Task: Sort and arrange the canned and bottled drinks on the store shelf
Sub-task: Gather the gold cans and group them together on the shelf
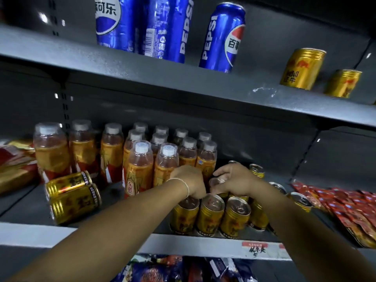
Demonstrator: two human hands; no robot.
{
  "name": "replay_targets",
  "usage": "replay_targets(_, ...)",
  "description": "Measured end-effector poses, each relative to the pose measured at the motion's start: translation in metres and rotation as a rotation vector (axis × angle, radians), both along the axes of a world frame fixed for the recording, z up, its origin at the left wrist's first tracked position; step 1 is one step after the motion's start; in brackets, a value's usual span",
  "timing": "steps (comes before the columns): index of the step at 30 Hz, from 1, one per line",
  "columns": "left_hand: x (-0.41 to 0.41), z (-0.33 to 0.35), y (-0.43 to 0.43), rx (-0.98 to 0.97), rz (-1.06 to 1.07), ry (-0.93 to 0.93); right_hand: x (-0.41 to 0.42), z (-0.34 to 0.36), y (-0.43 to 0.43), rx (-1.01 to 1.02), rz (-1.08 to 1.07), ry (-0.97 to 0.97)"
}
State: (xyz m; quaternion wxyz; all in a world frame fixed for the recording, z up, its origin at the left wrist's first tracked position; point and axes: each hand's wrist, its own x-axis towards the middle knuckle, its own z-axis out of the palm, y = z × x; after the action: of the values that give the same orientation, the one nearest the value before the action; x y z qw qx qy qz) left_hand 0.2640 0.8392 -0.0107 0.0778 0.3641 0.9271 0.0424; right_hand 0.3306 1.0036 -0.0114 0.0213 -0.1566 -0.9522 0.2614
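Observation:
On the middle shelf point(30, 231), a cluster of upright gold cans point(211, 215) stands near the front edge. My left hand point(190, 182) is curled over the top of the leftmost gold can point(186, 214). Just to its right, my right hand point(236, 178) grips another gold can point(216, 183) from above, with only the silver lid showing. Two gold cans point(71, 194) lie on their sides at the left. Behind them stand rows of orange tea bottles point(140, 169) with white caps. Blue Pepsi cans point(222, 37) and two more gold cans point(302, 69) stand on the upper shelf.
Red snack packets point(356, 206) lie at the right end of the middle shelf, and red-and-gold packs point(16, 161) at the left. A price label point(254, 248) is stuck to the shelf's front edge. Bagged goods point(162, 269) fill the shelf below.

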Motion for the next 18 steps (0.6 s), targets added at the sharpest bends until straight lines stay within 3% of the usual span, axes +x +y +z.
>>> replay_targets(7, 0.002, 0.003, 0.004, -0.099, -0.035, -0.014, -0.006, -0.007, -0.001, 0.064, 0.048, 0.070)
replay_targets(10, 0.003, 0.012, 0.001, -0.011, -0.032, 0.025, -0.011, -0.003, 0.000, 0.067, 0.014, 0.141)
replay_targets(15, -0.005, 0.046, -0.007, 0.302, 0.018, 0.405, -0.026, 0.014, -0.003, 0.076, 0.005, 0.327)
replay_targets(18, -0.015, 0.054, -0.004, 0.200, 0.054, 0.567, -0.036, 0.020, -0.013, 0.152, 0.070, 0.358)
